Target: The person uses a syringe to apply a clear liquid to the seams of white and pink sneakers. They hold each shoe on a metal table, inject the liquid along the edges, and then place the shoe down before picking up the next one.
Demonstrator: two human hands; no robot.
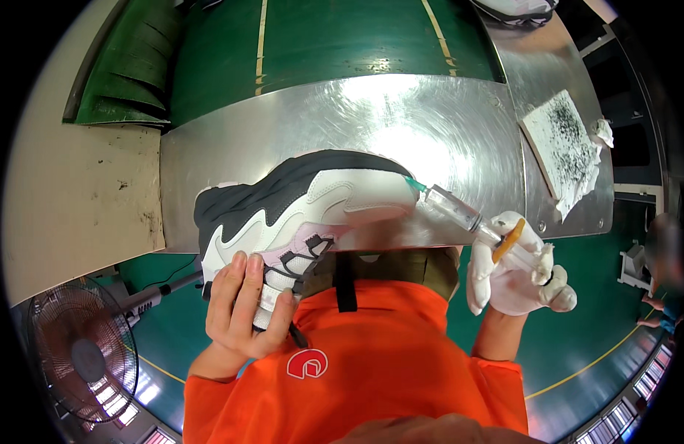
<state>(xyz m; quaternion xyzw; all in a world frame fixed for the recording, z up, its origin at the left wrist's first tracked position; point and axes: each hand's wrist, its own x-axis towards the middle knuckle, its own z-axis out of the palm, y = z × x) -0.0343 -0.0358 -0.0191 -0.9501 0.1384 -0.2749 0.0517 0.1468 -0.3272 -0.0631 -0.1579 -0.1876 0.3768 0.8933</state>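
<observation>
Over steel table (283, 126) at frame centre, our left hand (246, 307) grips sneaker (297, 207) steady while gloved right hand (516, 270) clasps syringe (453, 209) at its toe.

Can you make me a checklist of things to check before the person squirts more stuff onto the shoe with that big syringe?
1. Left hand gripping the sneaker at its laced top: ok.
2. Gloved right hand holding the syringe: ok.
3. Green needle tip meets the sneaker's end near the sole: ok.
4. Sneaker resting on the metal table: ok.
5. Liquid left in the syringe: cannot tell.
6. Speckled wiping pad nearby on the table: ok.
</observation>
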